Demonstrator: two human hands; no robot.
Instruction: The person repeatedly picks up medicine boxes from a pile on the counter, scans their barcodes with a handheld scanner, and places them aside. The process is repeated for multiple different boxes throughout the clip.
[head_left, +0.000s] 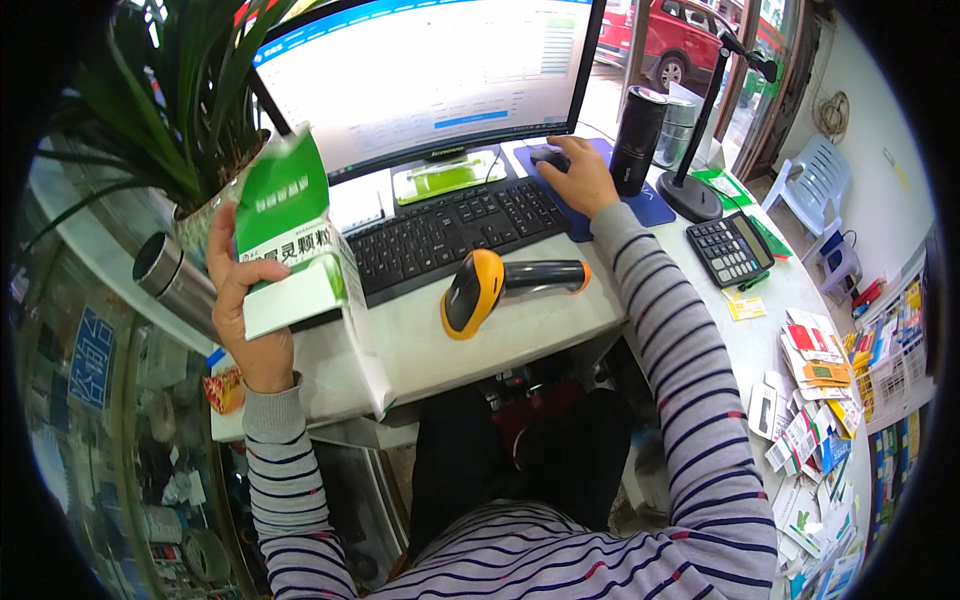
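My left hand (255, 315) holds an opened-out green and white medicine carton (289, 247) upright over the left end of the desk, its long white flap hanging down past the desk's front edge. On a purple mouse pad (656, 206), my right hand (581, 176) rests over a black computer mouse (550, 158). Between the arms a yellow and black barcode scanner (480, 292) lies in front of a black keyboard (457, 229). A lit monitor (427, 75) stands behind the keyboard.
Right of the mouse stand a black tumbler (637, 142) and a black stand (686, 187). A calculator (730, 249) and a pile of flattened cartons (814, 442) lie farther right. A steel flask (176, 277) and a potted plant (202, 135) are at the left.
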